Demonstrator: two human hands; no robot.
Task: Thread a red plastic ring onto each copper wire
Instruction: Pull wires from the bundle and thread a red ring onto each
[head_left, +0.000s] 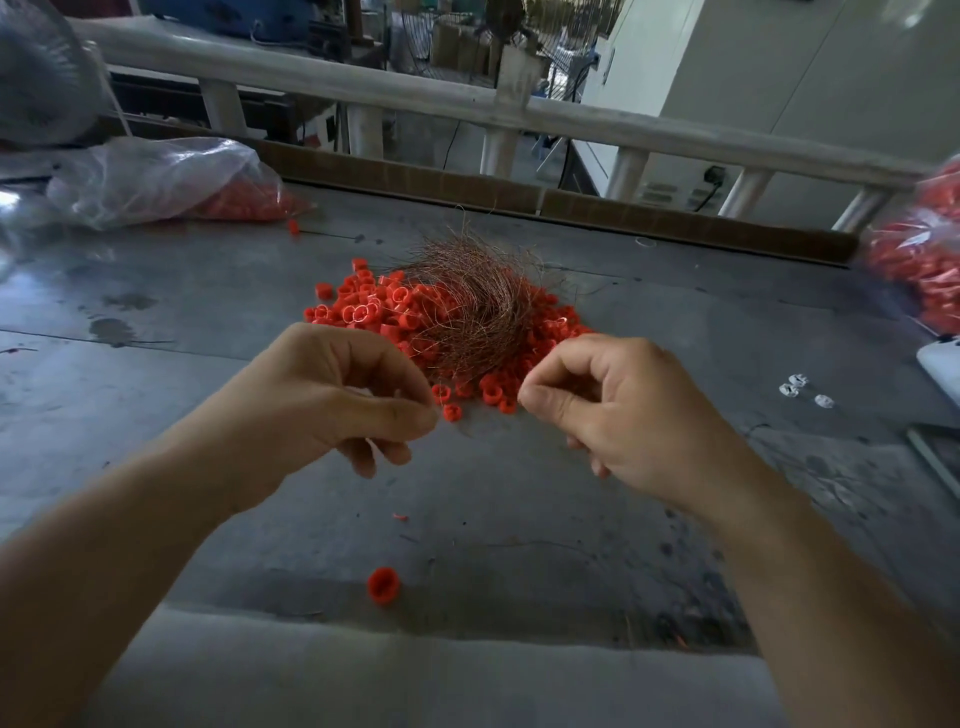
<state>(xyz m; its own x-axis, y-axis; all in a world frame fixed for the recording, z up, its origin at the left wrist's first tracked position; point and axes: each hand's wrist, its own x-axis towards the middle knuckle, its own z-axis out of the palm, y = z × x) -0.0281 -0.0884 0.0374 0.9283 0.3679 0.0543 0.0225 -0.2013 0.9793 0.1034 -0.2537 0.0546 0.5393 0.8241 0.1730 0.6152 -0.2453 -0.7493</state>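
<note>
Grey metal counter (156, 312) carries a heap of red plastic rings (363, 312), with a tangle of copper wires (467, 296) lying on top. Just before it, the left hand (322, 395) and right hand (623, 410) hover, each thumb-and-forefinger grip pinched closed; what they hold is too fine to tell. One stray ring (383, 585) lies nearer.

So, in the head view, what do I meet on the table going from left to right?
Clear bag of red rings, left hand, right hand, small white pieces, second bag of red rings.
</note>
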